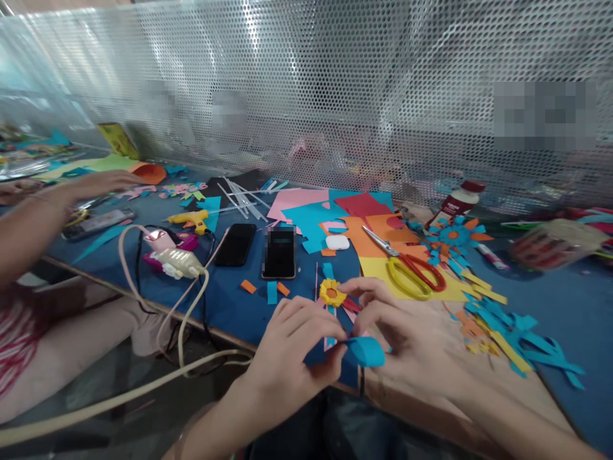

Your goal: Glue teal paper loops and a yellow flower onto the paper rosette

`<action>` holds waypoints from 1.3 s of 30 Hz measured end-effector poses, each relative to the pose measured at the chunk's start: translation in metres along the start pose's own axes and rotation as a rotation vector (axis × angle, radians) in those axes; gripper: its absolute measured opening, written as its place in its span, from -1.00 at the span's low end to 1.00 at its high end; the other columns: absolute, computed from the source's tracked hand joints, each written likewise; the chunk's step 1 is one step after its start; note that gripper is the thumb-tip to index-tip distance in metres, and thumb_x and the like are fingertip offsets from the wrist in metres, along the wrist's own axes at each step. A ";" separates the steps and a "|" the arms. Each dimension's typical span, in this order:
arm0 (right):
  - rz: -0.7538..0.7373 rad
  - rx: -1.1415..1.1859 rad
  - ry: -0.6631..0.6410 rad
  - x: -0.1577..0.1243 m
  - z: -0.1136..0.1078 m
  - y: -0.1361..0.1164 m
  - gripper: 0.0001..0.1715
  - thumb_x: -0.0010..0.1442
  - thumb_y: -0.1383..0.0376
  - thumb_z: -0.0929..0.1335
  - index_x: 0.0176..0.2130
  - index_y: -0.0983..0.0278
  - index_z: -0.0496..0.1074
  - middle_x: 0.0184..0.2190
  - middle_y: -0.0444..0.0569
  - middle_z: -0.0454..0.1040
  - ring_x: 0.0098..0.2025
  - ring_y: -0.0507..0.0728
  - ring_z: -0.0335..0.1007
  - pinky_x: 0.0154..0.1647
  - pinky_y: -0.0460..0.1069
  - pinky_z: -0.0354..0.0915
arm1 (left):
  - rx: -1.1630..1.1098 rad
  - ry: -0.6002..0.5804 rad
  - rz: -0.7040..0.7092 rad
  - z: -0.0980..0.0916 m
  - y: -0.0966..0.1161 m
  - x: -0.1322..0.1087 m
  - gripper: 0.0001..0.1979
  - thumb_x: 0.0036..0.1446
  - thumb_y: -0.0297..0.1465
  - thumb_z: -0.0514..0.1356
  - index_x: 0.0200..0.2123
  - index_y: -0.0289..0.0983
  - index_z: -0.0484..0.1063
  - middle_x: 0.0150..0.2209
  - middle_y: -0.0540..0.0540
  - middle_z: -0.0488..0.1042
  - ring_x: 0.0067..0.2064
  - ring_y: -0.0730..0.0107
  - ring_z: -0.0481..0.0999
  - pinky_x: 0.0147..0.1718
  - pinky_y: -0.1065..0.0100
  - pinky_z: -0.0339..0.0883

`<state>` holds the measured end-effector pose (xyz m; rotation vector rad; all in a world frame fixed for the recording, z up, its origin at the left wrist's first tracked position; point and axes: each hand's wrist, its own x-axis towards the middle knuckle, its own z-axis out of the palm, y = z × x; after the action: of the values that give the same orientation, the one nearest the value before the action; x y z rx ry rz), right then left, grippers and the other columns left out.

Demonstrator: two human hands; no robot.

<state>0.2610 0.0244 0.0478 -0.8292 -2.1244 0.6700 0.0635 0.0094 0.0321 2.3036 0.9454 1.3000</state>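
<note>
1. Blue paper curled into a small loop (364, 350) sits below the yellow-handled scissors (407, 265) and a little to their left, right over the near edge of the table (565, 306). The left hand (292, 338) has its thumb and fingertips pressed together on the loop's left end. The right hand (407, 338) is closed on the other side, fingers curled over it.
2. The paper looks thin. Too hard a squeeze could crease the curl flat, and uneven pull between the two hands could tear it.
3. The loop hangs at the table edge, so if either pinch slips it would likely drop off the table rather than land on it.
4. A yellow paper flower (332, 292) lies left of the scissors and slightly below them, just beyond the left fingers. A shifting knuckle could nudge or crumple it.
5. The scissors lie near the right hand with their blades pointing away from it. A careless sweep of that wrist could catch the handles and scatter the cut strips around them.
6. Well left of the scissors, a white glue gun (173, 260) trails a cord (191, 319) that loops off the table edge. A snagged knee or elbow could drag the gun toward the two dark phones (235, 244) beside it. I cannot tell whether it is hot.
7. A co-worker's arm (43, 211) is far left of the scissors, well apart from both hands, so I see little chance of a clash.
</note>
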 end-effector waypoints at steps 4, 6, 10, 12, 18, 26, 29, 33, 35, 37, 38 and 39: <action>0.014 0.006 -0.014 0.000 0.000 0.003 -0.68 -0.03 0.52 0.43 -0.34 0.15 0.34 0.03 -0.06 0.30 0.09 0.18 0.28 0.03 0.06 0.30 | -0.040 -0.012 -0.013 0.001 0.000 0.001 -0.84 0.09 -0.58 0.20 -0.31 -0.20 0.36 -0.32 0.01 0.49 -0.22 0.39 0.44 -0.17 0.31 0.30; 0.026 0.021 -0.027 -0.001 0.001 0.006 -0.66 -0.05 0.54 0.41 -0.34 0.15 0.33 0.06 -0.06 0.29 0.13 0.21 0.25 0.06 0.09 0.28 | -0.036 -0.023 -0.018 0.001 0.001 0.001 -0.84 0.09 -0.57 0.19 -0.32 -0.20 0.36 -0.34 0.00 0.49 -0.23 0.38 0.44 -0.18 0.30 0.30; 0.031 0.118 -0.021 -0.004 0.005 0.011 -0.63 -0.04 0.56 0.37 -0.31 0.14 0.32 0.11 -0.07 0.24 0.18 0.23 0.18 0.12 0.14 0.23 | -0.012 -0.027 -0.014 0.002 0.001 0.001 -0.84 0.08 -0.58 0.18 -0.32 -0.20 0.35 -0.34 0.00 0.48 -0.24 0.37 0.44 -0.17 0.28 0.29; 0.039 0.129 -0.018 -0.005 0.006 0.013 -0.64 -0.03 0.57 0.35 -0.30 0.15 0.32 0.12 -0.07 0.23 0.19 0.24 0.15 0.13 0.15 0.20 | -0.001 -0.028 -0.016 0.002 0.001 0.001 -0.83 0.06 -0.59 0.18 -0.33 -0.21 0.35 -0.33 0.00 0.48 -0.23 0.37 0.43 -0.17 0.27 0.28; 0.068 0.125 -0.028 -0.006 0.010 0.014 -0.60 -0.07 0.59 0.35 -0.31 0.14 0.31 0.14 -0.10 0.18 0.21 0.22 0.10 0.16 0.15 0.14 | 0.012 -0.022 -0.015 0.003 -0.001 0.000 -0.81 0.02 -0.62 0.19 -0.35 -0.21 0.33 -0.35 0.00 0.47 -0.24 0.36 0.42 -0.16 0.27 0.29; 0.156 0.025 -0.095 0.005 0.005 0.012 -0.76 0.02 0.49 0.36 -0.34 0.16 0.33 0.05 -0.08 0.26 0.11 0.16 0.24 0.11 0.12 0.21 | 0.022 0.076 -0.163 0.007 -0.005 -0.020 -0.75 0.04 -0.51 0.23 -0.17 -0.21 0.35 -0.22 -0.08 0.49 -0.17 0.28 0.47 -0.19 0.26 0.35; 0.230 -0.060 -0.142 0.027 0.003 0.022 -0.97 0.13 0.32 0.35 -0.36 0.19 0.38 -0.02 -0.03 0.31 0.04 0.17 0.28 0.09 0.17 0.22 | 0.068 0.179 -0.310 0.008 -0.017 -0.037 -0.72 0.11 -0.45 0.18 -0.07 -0.21 0.33 -0.17 -0.13 0.49 -0.15 0.26 0.49 -0.20 0.27 0.37; 0.252 -0.227 -0.297 0.063 0.017 0.049 -0.94 0.08 0.28 0.39 -0.42 0.21 0.44 -0.12 -0.01 0.38 0.00 0.22 0.26 0.06 0.20 0.22 | 0.138 0.302 -0.456 0.010 -0.039 -0.051 -0.77 0.18 -0.43 0.12 -0.07 -0.22 0.34 -0.16 -0.14 0.49 -0.15 0.27 0.49 -0.22 0.28 0.36; 0.274 -0.301 -0.412 0.080 0.028 0.061 -0.97 0.04 0.30 0.41 -0.44 0.21 0.48 -0.18 -0.01 0.41 -0.03 0.25 0.27 0.00 0.17 0.25 | 0.139 0.324 -0.468 0.011 -0.047 -0.051 -0.76 0.20 -0.43 0.11 -0.05 -0.23 0.33 -0.14 -0.14 0.49 -0.12 0.26 0.49 -0.21 0.28 0.35; 0.275 -0.336 -0.469 0.094 0.037 0.068 -0.97 -0.02 0.30 0.44 -0.47 0.22 0.52 -0.23 0.00 0.44 -0.05 0.29 0.28 -0.02 0.17 0.25 | 0.127 0.321 -0.464 0.012 -0.051 -0.049 -0.76 0.21 -0.44 0.10 -0.04 -0.23 0.33 -0.12 -0.15 0.48 -0.10 0.26 0.49 -0.20 0.29 0.34; 0.270 -0.346 -0.470 0.099 0.038 0.070 -0.95 -0.03 0.28 0.46 -0.46 0.22 0.53 -0.24 0.01 0.45 -0.04 0.30 0.28 -0.01 0.17 0.23 | 0.121 0.318 -0.462 0.012 -0.051 -0.048 -0.77 0.21 -0.43 0.10 -0.05 -0.23 0.33 -0.11 -0.15 0.48 -0.09 0.26 0.49 -0.19 0.29 0.34; 0.269 -0.354 -0.458 0.103 0.036 0.070 -0.92 -0.03 0.26 0.47 -0.45 0.23 0.54 -0.24 0.02 0.45 -0.04 0.31 0.28 0.00 0.18 0.22 | 0.116 0.317 -0.460 0.013 -0.051 -0.046 -0.78 0.21 -0.43 0.10 -0.06 -0.23 0.34 -0.11 -0.15 0.48 -0.09 0.26 0.49 -0.19 0.29 0.33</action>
<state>0.2038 0.1384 0.0250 -1.2674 -2.6191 0.6779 0.0379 0.0149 -0.0330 1.8212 1.5792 1.4477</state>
